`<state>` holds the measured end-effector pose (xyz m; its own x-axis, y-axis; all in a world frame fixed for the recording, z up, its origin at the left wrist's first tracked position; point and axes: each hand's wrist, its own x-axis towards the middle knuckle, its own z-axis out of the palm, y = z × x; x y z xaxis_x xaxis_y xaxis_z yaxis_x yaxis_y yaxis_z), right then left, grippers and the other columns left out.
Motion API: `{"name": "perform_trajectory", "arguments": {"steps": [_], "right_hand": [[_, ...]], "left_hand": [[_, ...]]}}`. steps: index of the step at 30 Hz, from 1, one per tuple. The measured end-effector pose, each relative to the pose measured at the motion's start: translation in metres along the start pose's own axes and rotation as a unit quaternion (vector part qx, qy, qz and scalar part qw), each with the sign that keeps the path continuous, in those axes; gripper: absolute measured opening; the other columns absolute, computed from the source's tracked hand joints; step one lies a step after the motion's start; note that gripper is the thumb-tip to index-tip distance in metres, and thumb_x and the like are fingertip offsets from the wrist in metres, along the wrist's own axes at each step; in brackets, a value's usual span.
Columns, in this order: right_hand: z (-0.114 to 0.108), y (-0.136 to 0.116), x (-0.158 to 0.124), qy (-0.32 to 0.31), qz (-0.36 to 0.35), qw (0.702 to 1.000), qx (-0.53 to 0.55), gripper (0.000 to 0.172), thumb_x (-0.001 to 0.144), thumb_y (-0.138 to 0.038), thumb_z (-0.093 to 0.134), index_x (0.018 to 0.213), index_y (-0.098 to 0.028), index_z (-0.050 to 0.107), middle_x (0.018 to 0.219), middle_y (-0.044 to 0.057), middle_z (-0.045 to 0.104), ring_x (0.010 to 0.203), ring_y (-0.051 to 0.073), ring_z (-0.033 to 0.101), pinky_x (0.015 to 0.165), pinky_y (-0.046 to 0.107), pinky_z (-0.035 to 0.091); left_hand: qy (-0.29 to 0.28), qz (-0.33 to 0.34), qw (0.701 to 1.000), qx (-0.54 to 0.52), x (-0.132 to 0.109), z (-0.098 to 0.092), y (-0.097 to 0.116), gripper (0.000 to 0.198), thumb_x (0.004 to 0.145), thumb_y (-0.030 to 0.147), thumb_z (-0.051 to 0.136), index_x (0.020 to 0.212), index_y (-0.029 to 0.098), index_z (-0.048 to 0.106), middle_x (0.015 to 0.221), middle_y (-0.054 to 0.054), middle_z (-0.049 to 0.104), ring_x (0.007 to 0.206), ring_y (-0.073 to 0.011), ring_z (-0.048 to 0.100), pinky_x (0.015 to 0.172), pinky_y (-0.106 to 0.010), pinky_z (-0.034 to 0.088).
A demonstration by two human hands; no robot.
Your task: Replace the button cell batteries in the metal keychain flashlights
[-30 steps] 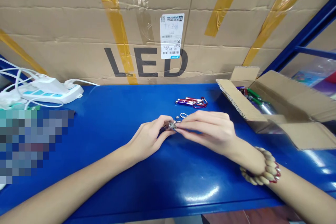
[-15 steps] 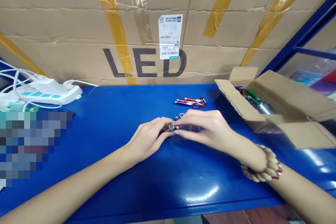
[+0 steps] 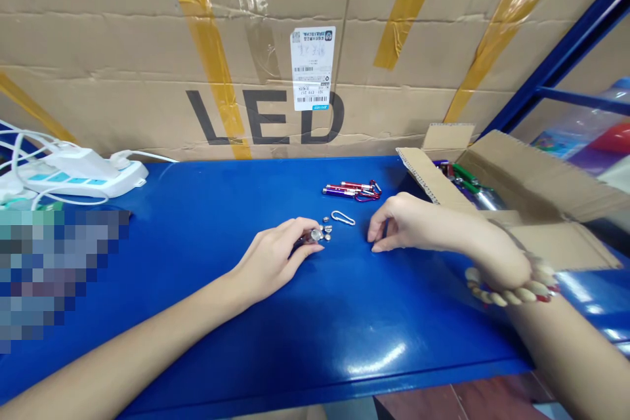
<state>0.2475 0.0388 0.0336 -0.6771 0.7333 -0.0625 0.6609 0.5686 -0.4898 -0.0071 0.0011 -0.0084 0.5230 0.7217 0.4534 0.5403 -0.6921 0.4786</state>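
My left hand (image 3: 275, 256) rests on the blue table (image 3: 197, 223), its fingers pinched on a small flashlight (image 3: 313, 236) whose silver head pokes out. Several small silver button cells (image 3: 327, 226) and a silver carabiner clip (image 3: 342, 217) lie just beyond it. My right hand (image 3: 413, 226), with a bead bracelet (image 3: 509, 289) on the wrist, hovers to the right with its fingers curled and slightly apart; I see nothing in them. Red and purple mini flashlights (image 3: 350, 191) lie farther back.
An open cardboard box (image 3: 516, 210) with green and silver flashlights stands at the right. A big carton marked LED (image 3: 147, 46) walls the back. A white power strip (image 3: 79, 174) with cables sits at the far left. A blurred patch covers the left edge.
My right hand has let go of the flashlight and drawn away to the right. The clip and the cells now lie uncovered. My left hand keeps its hold.
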Motion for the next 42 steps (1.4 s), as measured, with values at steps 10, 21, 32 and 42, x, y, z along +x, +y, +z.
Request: {"name": "perform_trajectory", "arguments": {"steps": [10,21,32,42], "right_hand": [[0.013,-0.019,0.009,-0.04,-0.009,0.997,0.065,0.009,0.072,-0.024,0.071,0.077,-0.017,0.07,0.066,-0.001,0.069,0.056,0.009,0.062,0.052,0.017,0.05],[0.034,-0.049,0.017,0.388,-0.188,0.902,0.027,0.006,0.077,-0.015,0.066,0.08,-0.018,0.071,0.079,0.003,0.072,0.075,0.014,0.065,0.074,0.026,0.053],[0.048,-0.051,0.021,0.331,-0.18,0.917,0.129,0.006,0.076,-0.017,0.067,0.079,-0.015,0.071,0.077,0.004,0.069,0.067,0.011,0.062,0.05,0.019,0.049],[0.027,-0.045,0.017,0.341,-0.111,0.931,0.064,0.013,0.082,-0.024,0.06,0.084,-0.018,0.071,0.09,0.006,0.067,0.078,0.014,0.062,0.053,0.02,0.048]], "left_hand": [[-0.007,-0.001,1.0,0.003,0.0,-0.001,0.001,0.016,0.09,0.032,0.049,0.1,0.02,0.05,0.087,-0.002,0.066,0.075,-0.0138,0.064,0.066,-0.023,0.051],[0.034,0.081,0.995,0.044,0.001,-0.001,0.0,0.022,0.091,0.031,0.047,0.093,0.014,0.061,0.075,-0.003,0.066,0.064,-0.0128,0.057,0.058,-0.021,0.045],[0.02,0.062,0.997,0.052,0.0,-0.001,-0.001,0.022,0.092,0.03,0.045,0.094,0.015,0.06,0.074,-0.002,0.064,0.064,-0.0126,0.057,0.057,-0.021,0.045],[0.036,-0.077,0.996,-0.01,0.002,-0.002,0.0,0.015,0.092,0.029,0.044,0.096,0.022,0.057,0.088,0.0,0.066,0.08,-0.0138,0.062,0.072,-0.024,0.047]]}}
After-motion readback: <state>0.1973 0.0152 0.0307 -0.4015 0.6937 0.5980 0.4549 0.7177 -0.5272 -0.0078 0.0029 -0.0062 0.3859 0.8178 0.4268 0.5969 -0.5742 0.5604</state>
